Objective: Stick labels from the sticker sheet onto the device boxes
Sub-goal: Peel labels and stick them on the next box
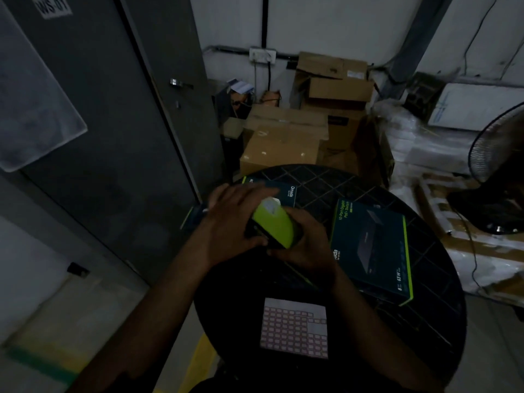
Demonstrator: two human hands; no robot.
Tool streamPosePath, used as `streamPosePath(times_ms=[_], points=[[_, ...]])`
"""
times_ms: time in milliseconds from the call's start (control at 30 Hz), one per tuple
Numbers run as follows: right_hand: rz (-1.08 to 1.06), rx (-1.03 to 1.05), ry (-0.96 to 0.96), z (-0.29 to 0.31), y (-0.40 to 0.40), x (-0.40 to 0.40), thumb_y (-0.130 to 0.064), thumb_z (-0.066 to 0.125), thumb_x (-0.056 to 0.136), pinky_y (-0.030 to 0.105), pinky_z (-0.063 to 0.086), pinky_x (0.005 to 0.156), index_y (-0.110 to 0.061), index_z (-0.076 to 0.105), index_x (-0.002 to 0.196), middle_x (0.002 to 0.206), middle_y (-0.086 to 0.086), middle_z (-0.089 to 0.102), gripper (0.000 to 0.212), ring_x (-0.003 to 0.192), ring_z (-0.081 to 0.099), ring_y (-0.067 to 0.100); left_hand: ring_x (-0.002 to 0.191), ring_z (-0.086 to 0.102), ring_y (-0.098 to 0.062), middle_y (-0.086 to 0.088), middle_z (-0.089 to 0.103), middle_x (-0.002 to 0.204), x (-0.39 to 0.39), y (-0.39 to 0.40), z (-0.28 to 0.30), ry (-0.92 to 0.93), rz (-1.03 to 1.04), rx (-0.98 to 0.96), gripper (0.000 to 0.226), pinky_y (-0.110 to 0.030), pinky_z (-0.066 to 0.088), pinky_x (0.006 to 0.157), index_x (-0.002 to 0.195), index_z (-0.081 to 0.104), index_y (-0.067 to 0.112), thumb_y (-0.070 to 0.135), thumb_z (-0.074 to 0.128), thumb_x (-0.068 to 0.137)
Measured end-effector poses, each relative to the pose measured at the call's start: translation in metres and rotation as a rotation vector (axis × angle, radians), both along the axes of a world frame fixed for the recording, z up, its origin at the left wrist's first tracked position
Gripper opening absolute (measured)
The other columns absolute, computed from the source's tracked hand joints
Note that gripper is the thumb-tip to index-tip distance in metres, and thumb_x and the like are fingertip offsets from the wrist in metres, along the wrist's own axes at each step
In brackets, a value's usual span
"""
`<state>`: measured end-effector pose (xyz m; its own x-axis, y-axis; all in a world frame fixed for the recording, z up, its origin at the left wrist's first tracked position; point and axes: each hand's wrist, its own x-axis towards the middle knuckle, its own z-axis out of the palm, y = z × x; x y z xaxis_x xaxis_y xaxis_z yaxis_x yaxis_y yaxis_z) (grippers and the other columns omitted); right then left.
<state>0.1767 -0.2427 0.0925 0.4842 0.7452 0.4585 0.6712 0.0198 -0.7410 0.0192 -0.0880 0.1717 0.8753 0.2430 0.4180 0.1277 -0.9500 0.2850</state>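
A sticker sheet (295,327) lies flat near the table's front edge, white with rows of small pink-edged labels; a patch at its upper right is bare. A dark box (370,248) with lime edges lies flat at the right, printed face up, slightly turned. A second dark box (283,191) lies at the far left, partly hidden. A third box (273,226) is held up between them, its lime end face up, with a small white label (270,206) at its far end.
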Motion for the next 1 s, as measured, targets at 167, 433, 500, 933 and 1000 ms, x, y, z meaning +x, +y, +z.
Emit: streamPosePath(times_ms=[167, 433, 500, 933, 1000], points=[[0.064, -0.098, -0.137, 0.025, -0.002, -0.003, -0.055, 0.085, 0.062, 0.032, 0.054, 0.089, -0.033, 0.055, 0.139, 0.124, -0.005, 0.067, 0.085, 0.11, 0.064, 0.011, 0.11, 0.06, -0.008, -0.003, 0.062, 0.12, -0.008, 0.027, 0.005, -0.042, -0.199, -0.349, 0.059, -0.021, 0.045, 0.093, 0.105, 0.073, 0.022, 0.031, 0.096, 0.052], [0.083, -0.47, -0.274, 0.038, -0.06, 0.024, -0.058, 0.085, 0.057, 0.033, 0.053, 0.092, -0.053, 0.044, 0.14, 0.131, -0.018, 0.063, 0.092, 0.119, 0.061, 0.008, 0.104, 0.059, -0.01, 0.003, 0.058, 0.111, -0.035, 0.047, -0.013, 0.076, -0.141, -0.413, 0.049, -0.032, 0.05, 0.091, 0.094, 0.062, 0.041, 0.045, 0.088, 0.052], [0.078, -0.46, -0.415, 0.047, -0.052, 0.017, -0.059, 0.084, 0.056, 0.032, 0.054, 0.089, -0.049, 0.05, 0.138, 0.127, -0.013, 0.067, 0.089, 0.113, 0.064, 0.012, 0.105, 0.057, -0.011, 0.008, 0.055, 0.113, -0.031, 0.038, -0.011, 0.236, -0.128, -0.27, 0.061, -0.036, 0.046, 0.097, 0.107, 0.055, 0.047, 0.053, 0.082, 0.053], [-0.122, -0.45, -0.467, 0.083, -0.08, 0.043, -0.06, 0.077, 0.061, 0.042, 0.054, 0.084, -0.051, 0.047, 0.138, 0.12, -0.009, 0.067, 0.083, 0.107, 0.063, 0.022, 0.105, 0.057, -0.013, 0.017, 0.058, 0.12, -0.011, 0.015, -0.014, 0.165, -0.128, -0.358, 0.073, -0.038, 0.048, 0.089, 0.123, 0.044, 0.043, 0.039, 0.086, 0.064], [0.055, -0.279, -0.115, 0.085, -0.087, 0.049, -0.05, 0.086, 0.063, 0.045, 0.054, 0.093, -0.044, 0.054, 0.137, 0.126, -0.01, 0.066, 0.08, 0.116, 0.062, 0.013, 0.111, 0.057, -0.011, 0.017, 0.055, 0.125, -0.018, 0.02, -0.016, 0.108, -0.191, -0.434, 0.07, -0.041, 0.048, 0.092, 0.124, 0.049, 0.037, 0.032, 0.087, 0.066]])
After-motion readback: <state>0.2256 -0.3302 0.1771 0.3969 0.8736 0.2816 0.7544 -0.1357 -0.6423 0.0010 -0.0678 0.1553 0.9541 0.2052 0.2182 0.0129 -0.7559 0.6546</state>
